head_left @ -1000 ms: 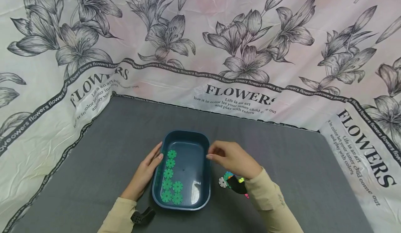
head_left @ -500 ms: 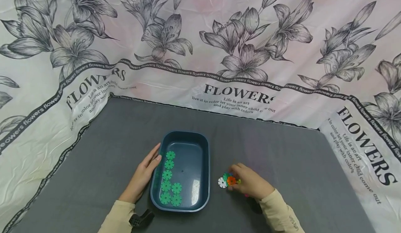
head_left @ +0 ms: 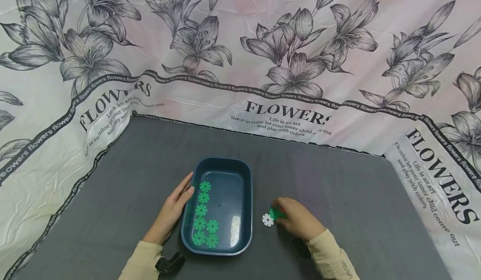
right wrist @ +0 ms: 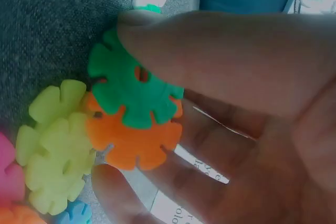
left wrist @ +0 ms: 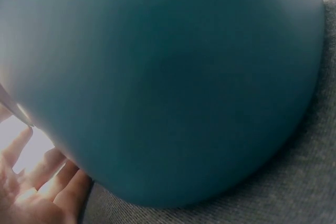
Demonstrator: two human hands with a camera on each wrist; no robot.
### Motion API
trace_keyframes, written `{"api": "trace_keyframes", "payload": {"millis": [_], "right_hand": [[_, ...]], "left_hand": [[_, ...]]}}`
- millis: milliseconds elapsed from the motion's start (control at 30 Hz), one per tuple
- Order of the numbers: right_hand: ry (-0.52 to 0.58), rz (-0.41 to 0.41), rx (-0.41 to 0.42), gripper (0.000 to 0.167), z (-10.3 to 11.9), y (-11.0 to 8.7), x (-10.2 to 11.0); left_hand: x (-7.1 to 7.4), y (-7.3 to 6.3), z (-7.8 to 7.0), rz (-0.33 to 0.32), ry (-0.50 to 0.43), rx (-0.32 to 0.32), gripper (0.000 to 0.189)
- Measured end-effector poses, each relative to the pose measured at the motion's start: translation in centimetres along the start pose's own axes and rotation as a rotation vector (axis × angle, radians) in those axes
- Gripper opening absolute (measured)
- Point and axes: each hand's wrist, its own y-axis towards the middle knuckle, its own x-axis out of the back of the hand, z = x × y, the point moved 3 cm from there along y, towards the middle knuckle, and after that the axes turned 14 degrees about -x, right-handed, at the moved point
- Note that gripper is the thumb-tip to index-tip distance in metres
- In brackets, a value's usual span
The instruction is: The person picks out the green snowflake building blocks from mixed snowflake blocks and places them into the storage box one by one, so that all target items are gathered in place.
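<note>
My left hand (head_left: 169, 213) lies against the left wall of a dark blue tray (head_left: 225, 188), thumb at the rim and fingers extended along the outside. Several green snowflake discs (head_left: 201, 210) sit in the tray's left part. To the right of the tray, my right hand (head_left: 300, 218) is down at a small pile. In the right wrist view, its thumb presses on a green snowflake disc (right wrist: 118, 90), pinching it with fingers partly hidden behind. An orange snowflake disc (right wrist: 139, 148) shows right under the green one. A white snowflake disc (head_left: 268, 220) lies between hand and tray.
Beside the right fingers lie yellow discs (right wrist: 58, 145), a pink disc (right wrist: 9, 174) and a blue disc (right wrist: 76, 213). A flower-printed cloth (head_left: 203, 92) stands around the back and sides of the grey table surface (head_left: 161, 146).
My right hand went from the tray's right rim down to the pile. Half a second ago an orange disc showed at its fingertips; now a green one does. The left hand stays at the tray.
</note>
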Motion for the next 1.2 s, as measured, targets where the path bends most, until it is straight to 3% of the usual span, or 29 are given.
{"api": "trace_keyframes", "payload": {"millis": [400, 633, 900, 1067, 1200], "right_hand": [[0.139, 0.055, -0.038, 0.014, -0.1, -0.4, 1.4], [0.126, 0.072, 0.049, 0.013, 0.4, -0.1, 2.9], [0.245, 0.015, -0.003, 0.006, 3.2, 1.2, 5.1], [0.238, 0.003, 0.045, 0.012, 5.4, 2.6, 5.9], [0.234, 0.04, 0.081, 0.017, 7.1, 3.9, 5.7]], "left_hand": [[0.0, -0.3, -0.1, 0.003, 0.015, 0.002, 0.055], [-0.1, -0.3, -0.1, 0.0, 0.017, -0.003, 0.055], [-0.1, -0.3, 0.0, 0.001, -0.005, 0.002, 0.055], [-0.1, -0.2, 0.0, -0.002, -0.003, 0.002, 0.055], [-0.1, -0.1, 0.0, -0.005, 0.001, -0.001, 0.055]]}}
